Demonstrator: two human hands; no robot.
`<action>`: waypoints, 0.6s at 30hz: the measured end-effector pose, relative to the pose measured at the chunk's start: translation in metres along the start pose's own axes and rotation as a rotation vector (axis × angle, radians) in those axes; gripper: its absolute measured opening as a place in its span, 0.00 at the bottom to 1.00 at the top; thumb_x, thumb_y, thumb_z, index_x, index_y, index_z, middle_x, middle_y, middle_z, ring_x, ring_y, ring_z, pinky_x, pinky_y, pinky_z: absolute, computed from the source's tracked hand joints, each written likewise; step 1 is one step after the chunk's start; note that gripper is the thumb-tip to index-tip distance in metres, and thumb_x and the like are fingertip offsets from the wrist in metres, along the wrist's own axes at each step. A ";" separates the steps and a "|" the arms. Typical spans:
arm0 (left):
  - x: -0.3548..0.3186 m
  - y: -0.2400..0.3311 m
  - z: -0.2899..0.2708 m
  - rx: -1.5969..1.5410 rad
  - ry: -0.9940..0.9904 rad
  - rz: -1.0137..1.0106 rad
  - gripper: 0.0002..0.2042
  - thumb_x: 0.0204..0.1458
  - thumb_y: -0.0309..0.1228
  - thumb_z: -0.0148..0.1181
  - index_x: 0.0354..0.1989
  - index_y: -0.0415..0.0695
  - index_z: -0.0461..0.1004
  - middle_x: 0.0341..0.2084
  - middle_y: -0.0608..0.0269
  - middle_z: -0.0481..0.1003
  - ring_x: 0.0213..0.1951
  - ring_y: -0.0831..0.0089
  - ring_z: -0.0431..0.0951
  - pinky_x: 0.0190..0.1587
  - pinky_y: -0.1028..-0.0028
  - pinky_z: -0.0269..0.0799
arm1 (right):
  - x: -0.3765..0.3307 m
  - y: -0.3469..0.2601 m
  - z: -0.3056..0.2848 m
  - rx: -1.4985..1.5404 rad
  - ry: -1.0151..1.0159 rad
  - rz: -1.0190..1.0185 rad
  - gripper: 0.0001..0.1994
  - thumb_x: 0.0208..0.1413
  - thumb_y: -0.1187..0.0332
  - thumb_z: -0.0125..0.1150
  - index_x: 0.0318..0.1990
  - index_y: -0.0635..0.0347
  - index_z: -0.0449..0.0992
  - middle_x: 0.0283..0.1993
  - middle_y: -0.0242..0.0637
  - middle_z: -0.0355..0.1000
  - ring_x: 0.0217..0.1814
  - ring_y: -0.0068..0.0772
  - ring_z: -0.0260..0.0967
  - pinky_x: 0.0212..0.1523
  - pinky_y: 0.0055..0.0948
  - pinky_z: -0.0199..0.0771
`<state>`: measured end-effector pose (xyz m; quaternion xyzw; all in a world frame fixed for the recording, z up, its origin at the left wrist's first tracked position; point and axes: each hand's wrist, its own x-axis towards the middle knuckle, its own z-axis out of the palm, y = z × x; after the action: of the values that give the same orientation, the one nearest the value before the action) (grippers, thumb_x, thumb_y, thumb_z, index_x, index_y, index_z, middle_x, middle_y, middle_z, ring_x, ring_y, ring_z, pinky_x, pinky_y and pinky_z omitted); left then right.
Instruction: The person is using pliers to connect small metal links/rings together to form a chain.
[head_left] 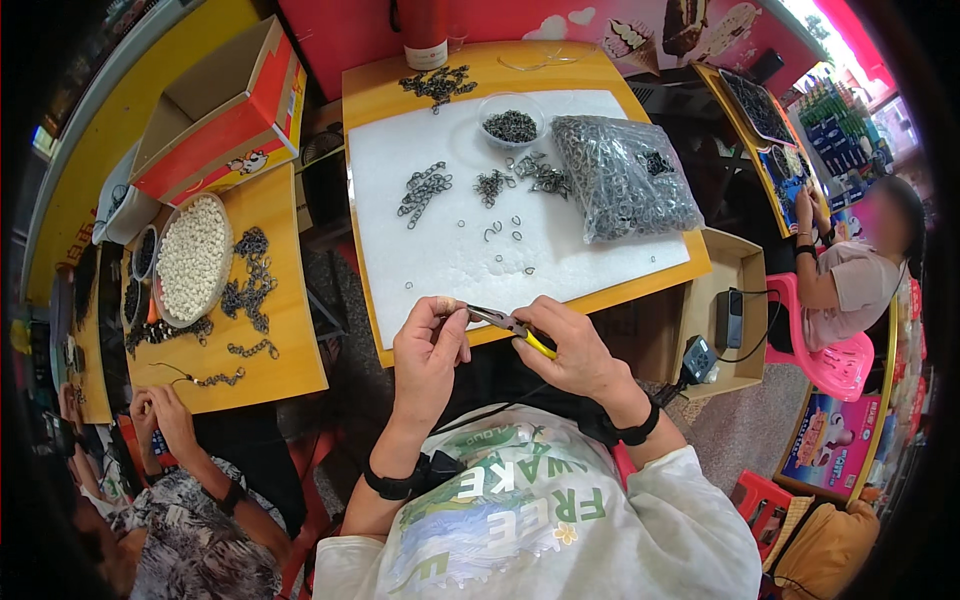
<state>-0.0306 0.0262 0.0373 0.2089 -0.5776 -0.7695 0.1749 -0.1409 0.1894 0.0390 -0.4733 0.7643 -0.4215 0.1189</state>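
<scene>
My right hand (572, 350) is wrapped round yellow-handled needle-nose pliers (507, 322), whose jaws point left. At their tips, the thumb and fingers of my left hand (430, 345) are pinched together; what they hold is too small to make out. Both hands are just above the near edge of a white foam sheet (400, 270). Beyond them lie several loose dark metal rings (497, 229). Farther back are short chain pieces (424, 192), small heaps of links (493, 187), and a transparent bowl (512, 125) of dark rings. A bulging plastic bag (625, 180) of metal links rests to the right.
The sheet covers a wooden table (590, 68) with a chain pile (438, 86) at the back. On the left table, a co-worker's hands (165, 415) are near a chain and a basin of white beads (194, 258). An open cardboard box (725, 320) stands at right.
</scene>
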 end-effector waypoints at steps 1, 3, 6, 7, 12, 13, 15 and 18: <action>0.000 0.000 0.000 0.001 0.001 -0.001 0.05 0.60 0.26 0.52 0.39 0.37 0.71 0.26 0.68 0.72 0.20 0.85 0.67 0.22 0.85 0.59 | 0.000 0.000 0.000 0.004 0.007 -0.014 0.12 0.49 0.72 0.62 0.41 0.65 0.72 0.31 0.42 0.67 0.30 0.43 0.67 0.31 0.34 0.67; 0.000 0.000 0.001 0.002 0.002 -0.003 0.05 0.61 0.26 0.52 0.39 0.37 0.71 0.25 0.69 0.71 0.20 0.85 0.67 0.22 0.85 0.59 | -0.001 0.002 0.001 0.011 0.003 -0.012 0.12 0.49 0.72 0.62 0.41 0.65 0.72 0.31 0.42 0.67 0.29 0.43 0.67 0.31 0.34 0.67; 0.001 -0.003 0.000 0.005 -0.007 0.006 0.05 0.61 0.26 0.52 0.39 0.37 0.71 0.24 0.69 0.71 0.20 0.85 0.67 0.22 0.85 0.59 | -0.001 0.002 0.002 0.035 -0.003 -0.006 0.11 0.50 0.72 0.62 0.40 0.65 0.73 0.30 0.43 0.68 0.28 0.43 0.68 0.30 0.34 0.67; 0.001 -0.004 0.000 0.005 -0.009 0.012 0.05 0.60 0.26 0.52 0.39 0.37 0.71 0.24 0.69 0.71 0.21 0.85 0.67 0.22 0.85 0.59 | -0.001 0.002 0.003 0.053 -0.004 -0.003 0.10 0.50 0.72 0.62 0.40 0.65 0.73 0.30 0.43 0.68 0.28 0.44 0.68 0.29 0.34 0.67; 0.004 -0.009 -0.002 0.011 -0.012 -0.003 0.05 0.60 0.26 0.52 0.39 0.38 0.71 0.24 0.69 0.71 0.20 0.85 0.67 0.22 0.85 0.59 | -0.003 0.006 0.011 0.010 0.017 -0.003 0.11 0.50 0.72 0.63 0.40 0.65 0.72 0.31 0.43 0.68 0.29 0.43 0.68 0.30 0.33 0.68; 0.005 -0.010 -0.004 -0.020 -0.021 -0.036 0.04 0.60 0.26 0.53 0.39 0.39 0.71 0.25 0.69 0.71 0.20 0.85 0.66 0.22 0.85 0.59 | -0.004 0.006 0.011 -0.017 0.016 -0.003 0.12 0.50 0.72 0.64 0.41 0.65 0.72 0.32 0.43 0.68 0.30 0.42 0.68 0.31 0.32 0.68; 0.008 -0.009 -0.004 -0.050 -0.033 -0.068 0.04 0.60 0.26 0.53 0.39 0.39 0.71 0.25 0.69 0.71 0.20 0.85 0.66 0.22 0.86 0.59 | 0.001 0.006 0.007 0.050 0.014 0.039 0.13 0.51 0.72 0.63 0.43 0.65 0.71 0.34 0.42 0.68 0.32 0.38 0.68 0.33 0.30 0.68; 0.011 -0.003 0.000 -0.233 0.013 -0.184 0.04 0.58 0.26 0.56 0.39 0.40 0.72 0.24 0.71 0.69 0.20 0.87 0.65 0.21 0.86 0.56 | 0.010 0.005 0.004 0.335 0.016 0.196 0.13 0.54 0.72 0.61 0.46 0.64 0.69 0.38 0.36 0.69 0.37 0.27 0.67 0.38 0.25 0.68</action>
<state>-0.0400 0.0211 0.0333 0.2443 -0.4615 -0.8428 0.1306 -0.1469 0.1802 0.0352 -0.3670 0.7266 -0.5331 0.2306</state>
